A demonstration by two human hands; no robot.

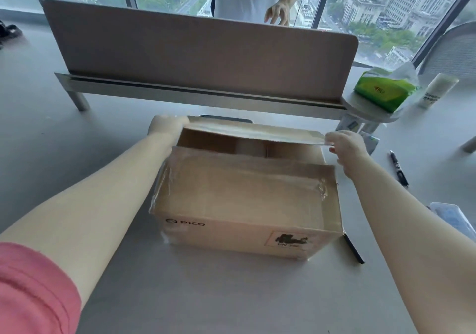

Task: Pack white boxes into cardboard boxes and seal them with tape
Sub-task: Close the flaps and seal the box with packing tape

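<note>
1 cardboard box [247, 202] is sitting on the table [77, 140], its near flap lying down, its far flap [247, 131] standing up. Its contents are not showing. The left hand [167, 125] is gripping the far flap's left end; the right hand [347, 145] is pinching its right end. Right of the box, 1 pen [398, 169] is lying; farther right, 1 tissue pack [383, 91].

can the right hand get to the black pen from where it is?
Probably yes. The right hand grips the far flap of the cardboard box; the black pen lies on bare table just beyond it, nothing between. It must release the flap first.
</note>
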